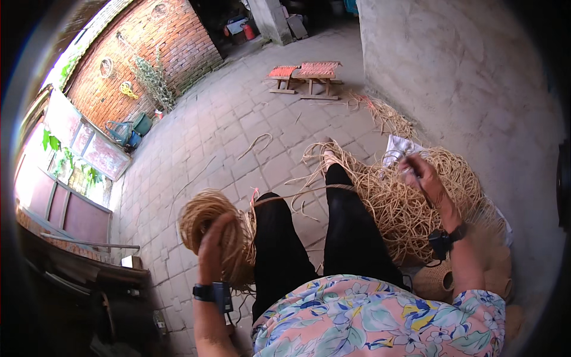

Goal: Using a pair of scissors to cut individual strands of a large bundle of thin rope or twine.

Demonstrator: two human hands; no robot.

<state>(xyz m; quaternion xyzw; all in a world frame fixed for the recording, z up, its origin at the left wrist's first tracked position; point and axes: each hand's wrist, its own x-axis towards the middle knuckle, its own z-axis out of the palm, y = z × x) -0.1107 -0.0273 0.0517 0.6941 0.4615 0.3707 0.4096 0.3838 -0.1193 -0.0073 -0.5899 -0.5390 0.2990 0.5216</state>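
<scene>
My left hand [213,243] is closed round the side of a thick coil of tan straw-like cord [205,208], held beside my left knee. From this coil one strand [303,193] runs across both knees toward a big loose heap of the same cord [395,205] by my right leg. My right hand [423,177] is raised over the heap with its fingers curled in; it is slightly blurred, and what they hold cannot be made out. A white cloth or sack [399,147] shows just beyond that hand.
Two low wooden stools [318,70] with reddish woven seats stand ahead. More loose cord [389,116] lies along the grey wall [458,77] on the right. Woven round baskets [433,279] sit by my right hip. Stray strands [257,144] lie on the paved floor [232,128].
</scene>
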